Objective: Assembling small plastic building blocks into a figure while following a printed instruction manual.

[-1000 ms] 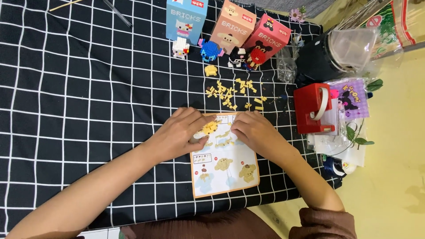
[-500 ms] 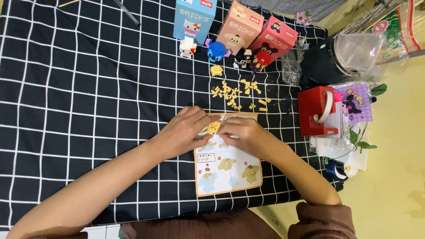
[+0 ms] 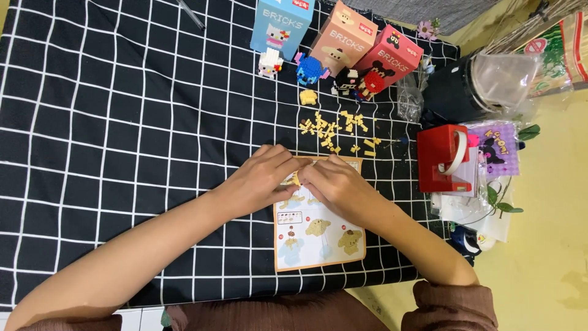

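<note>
Hands meet at the centre of a bench covered by a black cloth with a white grid (image 3: 122, 122). The left hand (image 3: 260, 178) and right hand (image 3: 334, 184) pinch together on a small yellow brick piece (image 3: 296, 179), fingertips closed narrowly around it, directly above the top edge of an instruction sheet (image 3: 318, 236) printed with cartoon figures.

At twelve o'clock from the hands lies a scatter of loose yellow bricks (image 3: 334, 129), well apart from one another. Judging by how many remain unused, the build appears to be at an early stage, with most pieces still to attach.

Further toward twelve o'clock stand three toy brick boxes: blue (image 3: 282, 24), tan (image 3: 343, 40) and red (image 3: 389, 55), with four small finished brick figures (image 3: 318, 70) just in front. At three o'clock sit a red container (image 3: 441, 159) and a clear plastic bag (image 3: 496, 76).

The held piece is mostly hidden by fingers; its shape cannot be made out. Both forearms are cut off at the lower frame edge.
</note>
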